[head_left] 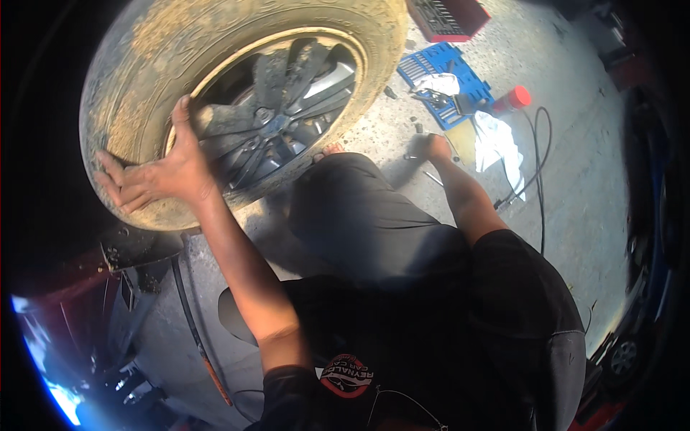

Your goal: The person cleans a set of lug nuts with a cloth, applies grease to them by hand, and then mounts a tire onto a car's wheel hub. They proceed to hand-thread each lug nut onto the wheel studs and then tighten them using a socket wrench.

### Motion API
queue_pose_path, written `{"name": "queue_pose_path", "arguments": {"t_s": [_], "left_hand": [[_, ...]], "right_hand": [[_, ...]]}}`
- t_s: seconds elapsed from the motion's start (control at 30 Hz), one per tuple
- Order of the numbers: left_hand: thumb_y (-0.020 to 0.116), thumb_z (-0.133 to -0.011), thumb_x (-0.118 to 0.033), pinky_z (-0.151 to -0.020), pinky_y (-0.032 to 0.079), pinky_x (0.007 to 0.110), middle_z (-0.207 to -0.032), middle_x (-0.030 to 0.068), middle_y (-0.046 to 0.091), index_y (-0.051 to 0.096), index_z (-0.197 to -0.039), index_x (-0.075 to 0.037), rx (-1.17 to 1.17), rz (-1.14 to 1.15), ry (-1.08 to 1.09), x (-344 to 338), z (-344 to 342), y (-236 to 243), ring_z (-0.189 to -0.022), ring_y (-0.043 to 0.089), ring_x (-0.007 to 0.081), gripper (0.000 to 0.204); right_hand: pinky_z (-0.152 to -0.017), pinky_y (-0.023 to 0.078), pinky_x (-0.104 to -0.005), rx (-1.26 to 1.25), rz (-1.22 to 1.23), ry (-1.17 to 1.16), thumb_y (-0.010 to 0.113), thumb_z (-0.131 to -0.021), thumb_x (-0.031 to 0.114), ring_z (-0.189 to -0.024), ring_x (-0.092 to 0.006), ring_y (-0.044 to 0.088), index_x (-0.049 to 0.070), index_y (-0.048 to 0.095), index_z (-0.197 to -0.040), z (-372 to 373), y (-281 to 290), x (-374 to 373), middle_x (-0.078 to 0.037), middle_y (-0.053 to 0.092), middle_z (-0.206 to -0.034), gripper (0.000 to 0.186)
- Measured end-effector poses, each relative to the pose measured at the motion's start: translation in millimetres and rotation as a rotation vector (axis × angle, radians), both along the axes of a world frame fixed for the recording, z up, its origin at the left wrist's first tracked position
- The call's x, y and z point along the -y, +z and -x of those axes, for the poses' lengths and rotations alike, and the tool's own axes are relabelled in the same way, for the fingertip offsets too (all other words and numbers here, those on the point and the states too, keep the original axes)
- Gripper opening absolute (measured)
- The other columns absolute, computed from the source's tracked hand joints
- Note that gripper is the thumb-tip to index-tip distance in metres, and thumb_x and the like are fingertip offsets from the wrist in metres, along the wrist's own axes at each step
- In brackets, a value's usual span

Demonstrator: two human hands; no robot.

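Observation:
A large dusty tire [144,79] on a black and silver spoked wheel [277,129] leans at the upper left. My left hand [162,172] lies spread across its sidewall, thumb reaching toward the rim and fingers toward the tread. Low over the concrete, right of my bent knee, my right hand [435,149] has its fingers curled. A small metal piece shows at those fingers, but its kind is too unclear to name. Close below that hand lies a thin metal rod [433,178].
Beyond my right hand are a blue tool case [467,77] with sockets, a red tool case [460,21], a red-capped can [514,98] and white rags [496,144]. A black hose [539,179] loops rightward. At lower left, a dark red car body [79,309] stands beside another hose [188,309].

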State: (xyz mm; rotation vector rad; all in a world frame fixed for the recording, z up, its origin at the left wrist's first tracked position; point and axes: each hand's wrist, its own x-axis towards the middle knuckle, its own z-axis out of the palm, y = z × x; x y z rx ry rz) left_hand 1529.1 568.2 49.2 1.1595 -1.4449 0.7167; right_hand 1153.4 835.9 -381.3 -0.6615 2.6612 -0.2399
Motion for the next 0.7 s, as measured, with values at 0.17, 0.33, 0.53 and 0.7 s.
{"name": "queue_pose_path", "arguments": {"t_s": [0.17, 0.33, 0.53, 0.7], "left_hand": [[0.078, -0.044, -0.084, -0.101, 0.025, 0.062, -0.13, 0.0231, 0.032, 0.042, -0.135, -0.002, 0.014, 0.031, 0.028, 6, -13, -4, -0.128, 0.026, 0.0388, 0.128], [0.074, -0.044, -0.089, -0.099, 0.026, 0.064, -0.129, 0.0241, 0.035, 0.045, -0.135, -0.009, -0.039, 0.084, 0.052, 9, -22, -5, -0.125, 0.031, 0.0389, 0.124], [0.073, -0.045, -0.089, -0.101, 0.023, 0.068, -0.13, 0.0224, 0.035, 0.046, -0.135, -0.01, -0.053, 0.051, 0.009, 4, -7, -3, -0.125, 0.031, 0.0389, 0.123], [0.071, -0.047, -0.089, -0.102, 0.021, 0.07, -0.132, 0.0204, 0.034, 0.045, -0.136, -0.01, -0.077, 0.036, 0.017, 5, -8, 1, -0.127, 0.03, 0.0396, 0.122]], "right_hand": [[-0.079, 0.055, -0.0398, -0.046, 0.525, -0.195, 0.075, -0.082, 0.026, -0.087, -0.0326, 0.072, 0.001, 0.073, -0.1, -29, 54, 27, -0.02, 0.073, -0.091, 0.031], [-0.073, 0.054, -0.0262, 0.474, 1.166, 0.016, 0.072, -0.085, 0.005, -0.081, -0.0134, 0.068, -0.005, 0.066, -0.105, -127, 265, 89, -0.011, 0.073, -0.092, 0.023], [-0.07, 0.054, -0.0231, 0.736, 1.237, 0.036, 0.075, -0.081, 0.003, -0.078, -0.0127, 0.069, -0.007, 0.064, -0.103, -199, 290, 156, -0.012, 0.073, -0.087, 0.026], [-0.069, 0.054, -0.0252, 0.714, 1.268, -0.119, 0.075, -0.08, 0.004, -0.076, -0.014, 0.068, -0.007, 0.065, -0.103, -229, 273, 185, -0.012, 0.072, -0.085, 0.028]]}}
